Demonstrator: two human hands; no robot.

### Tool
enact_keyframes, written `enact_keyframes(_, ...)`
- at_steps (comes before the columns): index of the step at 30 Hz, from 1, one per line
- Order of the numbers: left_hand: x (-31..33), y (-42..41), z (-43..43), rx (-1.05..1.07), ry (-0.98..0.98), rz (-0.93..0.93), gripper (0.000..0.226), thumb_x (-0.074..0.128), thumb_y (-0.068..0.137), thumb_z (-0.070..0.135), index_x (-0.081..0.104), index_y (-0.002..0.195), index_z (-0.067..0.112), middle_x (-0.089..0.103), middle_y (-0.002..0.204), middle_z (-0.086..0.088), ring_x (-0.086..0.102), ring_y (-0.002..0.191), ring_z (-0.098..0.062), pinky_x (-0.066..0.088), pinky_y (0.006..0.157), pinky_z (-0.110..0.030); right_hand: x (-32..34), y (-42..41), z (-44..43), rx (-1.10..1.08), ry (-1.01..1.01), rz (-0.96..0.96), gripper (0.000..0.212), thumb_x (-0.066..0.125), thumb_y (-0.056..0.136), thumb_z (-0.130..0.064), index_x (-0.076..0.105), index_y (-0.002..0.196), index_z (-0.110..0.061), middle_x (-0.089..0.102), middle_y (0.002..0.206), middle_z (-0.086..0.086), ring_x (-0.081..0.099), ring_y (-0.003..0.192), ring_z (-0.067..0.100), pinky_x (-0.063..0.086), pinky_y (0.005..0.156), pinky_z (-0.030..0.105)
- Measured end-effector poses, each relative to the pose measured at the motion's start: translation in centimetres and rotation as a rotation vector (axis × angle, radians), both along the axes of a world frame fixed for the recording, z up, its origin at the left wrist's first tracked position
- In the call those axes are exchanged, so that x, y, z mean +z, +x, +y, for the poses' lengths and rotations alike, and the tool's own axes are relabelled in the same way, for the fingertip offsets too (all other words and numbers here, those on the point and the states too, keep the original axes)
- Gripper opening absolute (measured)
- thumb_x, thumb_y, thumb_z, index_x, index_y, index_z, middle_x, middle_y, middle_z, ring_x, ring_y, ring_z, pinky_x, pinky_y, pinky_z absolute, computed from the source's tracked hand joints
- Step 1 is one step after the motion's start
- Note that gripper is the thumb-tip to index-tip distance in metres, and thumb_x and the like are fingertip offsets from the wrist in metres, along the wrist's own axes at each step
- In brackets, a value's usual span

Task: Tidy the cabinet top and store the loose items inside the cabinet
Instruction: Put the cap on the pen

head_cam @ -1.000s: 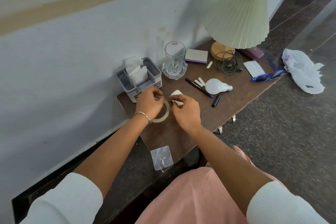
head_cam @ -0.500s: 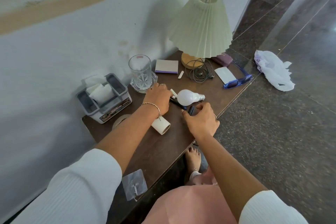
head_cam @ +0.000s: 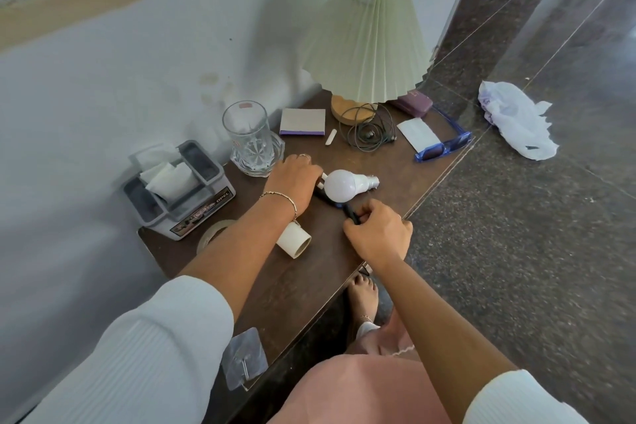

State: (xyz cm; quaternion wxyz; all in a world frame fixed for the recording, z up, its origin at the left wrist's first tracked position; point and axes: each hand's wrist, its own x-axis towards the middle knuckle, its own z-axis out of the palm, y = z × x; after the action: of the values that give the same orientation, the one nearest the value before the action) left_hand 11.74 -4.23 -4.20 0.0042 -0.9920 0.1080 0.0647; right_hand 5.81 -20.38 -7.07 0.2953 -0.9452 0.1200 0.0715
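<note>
Pinched in the curled fingers of the right hand (head_cam: 378,232): a short black cylinder (head_cam: 351,213), matte and pen-cap-like, at the near edge of the dark brown wooden cabinet top (head_cam: 296,289). Left hand (head_cam: 292,179) laid palm-down, fingers closed over small white sticks (head_cam: 322,181) and the end of a slim black marker (head_cam: 327,199); cannot tell how firmly gripped. Just beyond both hands, touching the marker, a smooth white light bulb (head_cam: 340,184) on its side, metal base pointing right. Under the left forearm, a white cardboard tube (head_cam: 294,241) lying open-ended, and beside it a ring of clear tape (head_cam: 211,237), half hidden. Further left, against the wall, a grey plastic tissue box (head_cam: 179,193) with crumpled white tissue. Behind the left hand, a clear cut-glass mug (head_cam: 247,138) upright. Near the wall, a flat purple-edged notepad (head_cam: 303,122), then a pleated pale green lamp (head_cam: 368,34) on a wooden base with coiled black cord (head_cam: 366,131). At the right end, blue plastic sunglasses (head_cam: 444,148) beside a white card (head_cam: 418,132).
</note>
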Motion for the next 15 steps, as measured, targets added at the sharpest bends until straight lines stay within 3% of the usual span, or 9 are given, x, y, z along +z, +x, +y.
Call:
enact_keyframes(4,-0.2,-0.1,0.4,-0.035,0.054,-0.005,0.027,0.055,0.090,0.018,0.062,0.116,0.022,0.057,0.113,-0.005,0.052,0.109,-0.026,0.042,0.086,-0.037,-0.2,-0.8,-0.4,0.024,0.027,-0.021,0.022,0.058,0.073,-0.043,0.054,0.071,-0.022,0.060,0.068,-0.009,0.056,0.073,0.014,0.030,0.080,0.033)
enact_keyframes(9,-0.1,-0.5,0.7,-0.106,0.154,0.032,0.029,0.055,0.092,0.021,0.057,0.121,0.021,0.054,0.122,-0.006,0.047,0.115,-0.027,0.040,0.091,-0.040,-0.3,-1.5,-0.7,0.081,0.092,-0.002,0.020,0.058,0.078,-0.042,0.059,0.075,-0.023,0.061,0.074,-0.010,0.054,0.077,0.012,0.025,0.081,0.032)
enact_keyframes(13,0.7,-1.1,1.5,-0.146,0.141,0.016,0.026,0.056,0.091,0.022,0.056,0.117,0.022,0.057,0.120,-0.006,0.049,0.113,-0.027,0.041,0.088,-0.040,0.1,-2.0,-0.7,0.126,0.229,-0.007,0.015,0.059,0.085,-0.037,0.069,0.093,-0.031,0.060,0.090,-0.013,0.055,0.086,0.008,0.040,0.086,0.031)
enact_keyframes(15,1.4,-1.3,2.2,-0.129,0.064,0.022,0.019,0.056,0.091,0.021,0.056,0.110,0.022,0.060,0.110,-0.006,0.054,0.104,-0.026,0.042,0.084,-0.037,0.6,-2.2,-0.4,0.102,0.336,-0.031,0.019,0.063,0.084,-0.033,0.073,0.099,-0.029,0.064,0.093,-0.013,0.058,0.088,0.006,0.046,0.077,0.023)
